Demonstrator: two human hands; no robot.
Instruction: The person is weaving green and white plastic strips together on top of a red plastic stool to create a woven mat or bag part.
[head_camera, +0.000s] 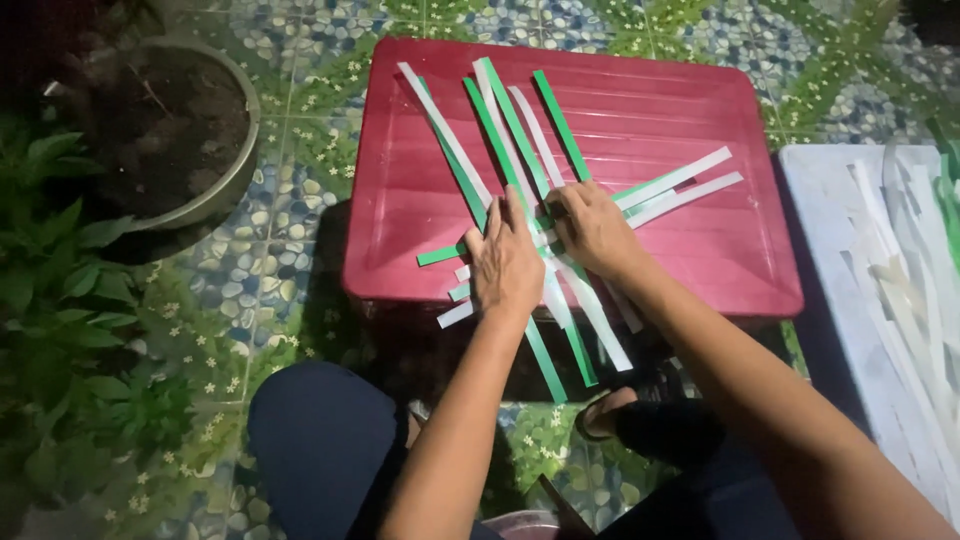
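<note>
Our fingers (497, 215) lie flat and nearly together, gripping nothing, pressing down the crossing of the flat green and white plastic strips (520, 150) spread over the big red ribbed plastic lid (680, 120). Left hand (507, 265) covers the crossing's left side; right hand (595, 230) sits just beside it, fingertips curled onto the strips.

strips (520, 150) | green and white | criss-crossed flat | on red lid (680, 110)

Both hands, left hand (505, 262) and right hand (592, 228), press flat on crossed green-and-white strips (520, 150) atop a red lid (680, 120).
</note>
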